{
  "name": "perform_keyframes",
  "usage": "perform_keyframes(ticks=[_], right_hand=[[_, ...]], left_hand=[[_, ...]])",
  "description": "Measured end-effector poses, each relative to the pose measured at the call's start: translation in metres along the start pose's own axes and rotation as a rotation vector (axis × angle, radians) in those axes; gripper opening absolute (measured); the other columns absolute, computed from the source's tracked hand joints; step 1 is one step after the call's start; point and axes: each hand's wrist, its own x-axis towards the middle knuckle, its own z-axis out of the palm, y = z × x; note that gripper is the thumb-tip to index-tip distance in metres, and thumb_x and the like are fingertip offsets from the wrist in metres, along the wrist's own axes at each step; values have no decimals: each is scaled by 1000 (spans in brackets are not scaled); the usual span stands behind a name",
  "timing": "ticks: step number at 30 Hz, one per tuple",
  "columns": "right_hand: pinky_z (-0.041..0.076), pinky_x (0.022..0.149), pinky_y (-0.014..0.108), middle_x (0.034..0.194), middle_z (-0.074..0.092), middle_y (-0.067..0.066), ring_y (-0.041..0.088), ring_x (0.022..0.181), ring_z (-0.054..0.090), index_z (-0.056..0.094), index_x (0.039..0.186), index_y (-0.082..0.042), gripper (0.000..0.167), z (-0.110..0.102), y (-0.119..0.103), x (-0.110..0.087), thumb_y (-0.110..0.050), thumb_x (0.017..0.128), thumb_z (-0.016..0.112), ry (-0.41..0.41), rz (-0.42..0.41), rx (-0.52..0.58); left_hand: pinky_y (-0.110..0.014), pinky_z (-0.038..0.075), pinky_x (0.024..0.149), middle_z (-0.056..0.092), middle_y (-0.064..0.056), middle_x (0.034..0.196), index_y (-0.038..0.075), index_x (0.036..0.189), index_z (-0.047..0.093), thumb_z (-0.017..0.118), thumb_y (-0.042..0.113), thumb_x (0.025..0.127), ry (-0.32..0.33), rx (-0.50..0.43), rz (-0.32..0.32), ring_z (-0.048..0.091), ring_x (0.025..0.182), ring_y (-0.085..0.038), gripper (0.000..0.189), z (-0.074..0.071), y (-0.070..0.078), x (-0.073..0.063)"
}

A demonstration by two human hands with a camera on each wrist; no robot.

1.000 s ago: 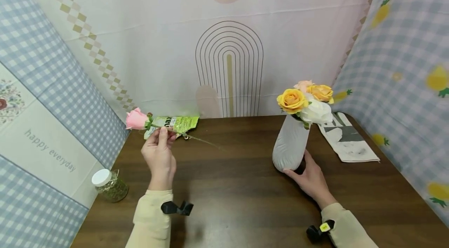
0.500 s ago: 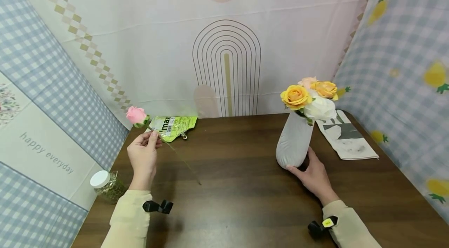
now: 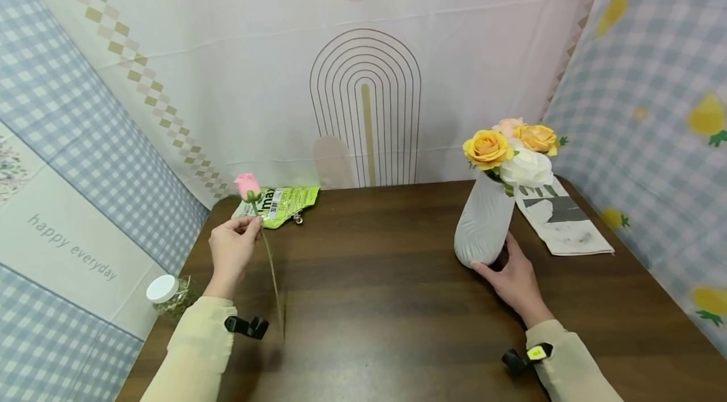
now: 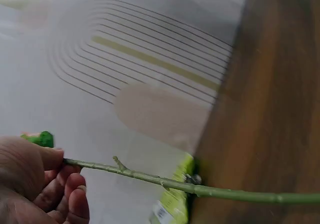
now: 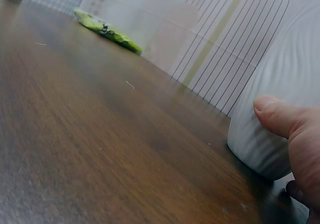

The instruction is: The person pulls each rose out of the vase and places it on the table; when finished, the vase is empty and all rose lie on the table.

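My left hand (image 3: 234, 247) pinches the stem of a pink rose (image 3: 248, 187) just under its bloom. The long green stem (image 4: 240, 193) slants down toward the table, the bloom at the top. On the right stands a ribbed white vase (image 3: 484, 222) with two yellow roses (image 3: 487, 149), a white rose (image 3: 526, 168) and a pale peach rose behind them. Low on the vase, my right hand (image 3: 515, 279) grips its base. The thumb (image 5: 274, 115) lies along the ribbed side in the right wrist view; the other fingers are mostly hidden behind the vase.
A green and black pouch (image 3: 284, 205) lies at the back left of the brown table (image 3: 363, 301). At the left edge is a white-lidded jar (image 3: 170, 295) with dried contents. Behind the vase lies a printed cloth (image 3: 568, 225). Fabric hangs around the table.
The left hand has moved left and turned the pink rose from nearly level to nearly upright, its stem now pointing down. The vase, still gripped by the right hand, sits slightly farther right in view.
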Motion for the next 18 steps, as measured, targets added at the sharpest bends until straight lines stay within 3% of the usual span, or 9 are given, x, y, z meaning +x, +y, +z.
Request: perform_keyframes(ticks=[4,8,12,18], right_hand=[[45,88,56,137,46,23,42,121,49,22,152,-11,98,1,1,0,-42,79,78,9,-5,-3],[45,88,54,136,48,22,40,120,50,25,151,-12,95,0,1,0,-40,78,79,22,-8,6],[45,88,52,136,48,21,38,120,50,24,151,-13,95,0,2,-1,-39,79,79,19,-3,17],[45,89,52,136,48,20,37,121,50,23,152,-14,96,1,2,1,-42,78,79,17,3,28]], left_hand=[[-26,48,54,70,-4,73,8,94,76,67,35,91,-85,187,46,61,56,-9,29,4,-12,-3],[-32,49,59,70,-3,70,7,92,77,69,30,90,-137,272,101,61,55,-10,25,10,-24,-5],[-31,46,58,68,-1,65,6,90,76,70,27,90,-179,293,97,60,54,-11,22,15,-37,-8],[-27,46,47,68,-2,64,5,89,76,72,23,88,-237,263,37,61,53,-11,19,18,-54,-16]])
